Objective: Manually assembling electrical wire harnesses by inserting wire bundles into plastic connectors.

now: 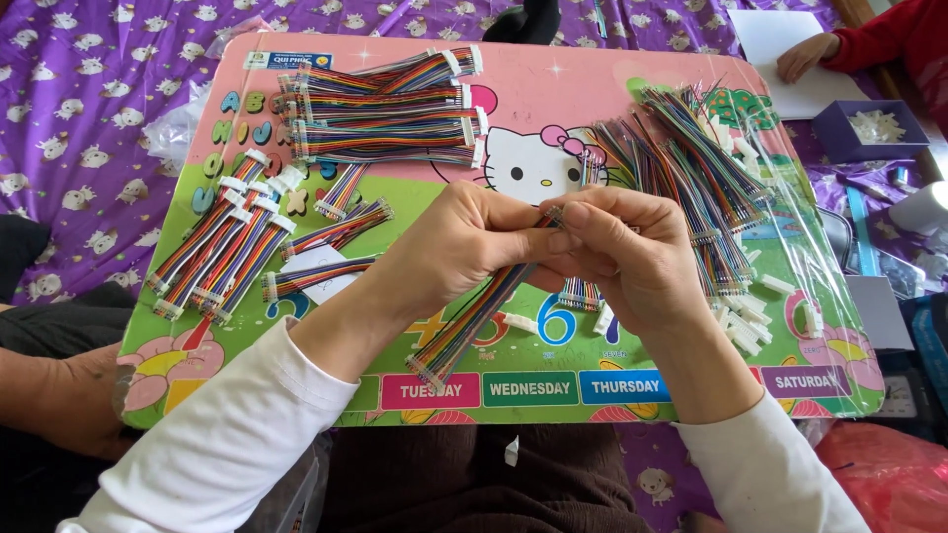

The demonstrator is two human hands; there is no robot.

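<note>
Both hands meet over the middle of a pink and green lap tray (296, 59) printed with a cartoon cat, letters and weekday boxes. The left hand (459, 242) and the right hand (632, 252) hold one rainbow ribbon cable (474, 321) between them: the fingers (538, 237) of the left are closed on its upper end, and those of the right are pinched narrow on the same end, where a small connector sits (too small to make out clearly). The cable hangs down and to the left from the hands, its free end lying over the lower edge of the tray above the weekday boxes. At the top of the tray lies a stack of finished cables (385, 109) with white plugs on both ends, laid roughly side to side. To the left a second bunch of cables (222, 247) slants across the tray, with a few loose ones just beside it. To the right of the hands lies a large heap of cables (691, 168) on a clear plastic bag (805, 227), and loose white connectors (746, 321) are scattered near its lower end. The tray rests over a purple patterned cloth (89, 99). In the top right corner another person's hand (805, 54), in a red sleeve, rests on white paper, near a small purple box (869, 128) of white parts.
</note>
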